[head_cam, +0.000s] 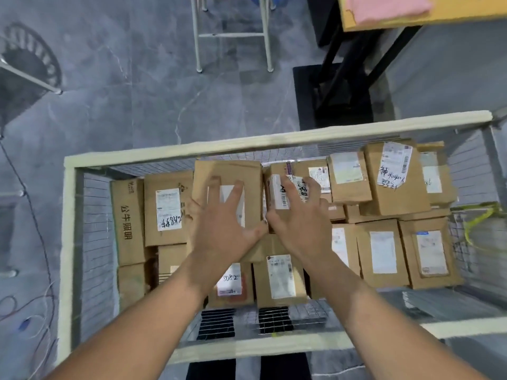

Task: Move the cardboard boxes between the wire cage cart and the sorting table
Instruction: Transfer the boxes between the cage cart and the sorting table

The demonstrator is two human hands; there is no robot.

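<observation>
The wire cage cart (274,139) with its cream padded rim holds several taped cardboard boxes with shipping labels. My left hand (219,229) lies on top of a tall brown box (227,171) near the cart's middle. Its fingers are spread straight over the box's white label and the thumb runs along the right edge. My right hand (301,223) is just beside it, fingers curled over a small box (277,187) covered in barcode labels, thumb at that box's near left corner. A corner of the yellow sorting table (452,15) shows at the top right.
A pink cloth (384,6) lies on the table, whose black legs (345,78) stand just beyond the cart. White stool legs (233,35) stand on the grey floor further back. Thin cables (33,303) trail along the floor left of the cart.
</observation>
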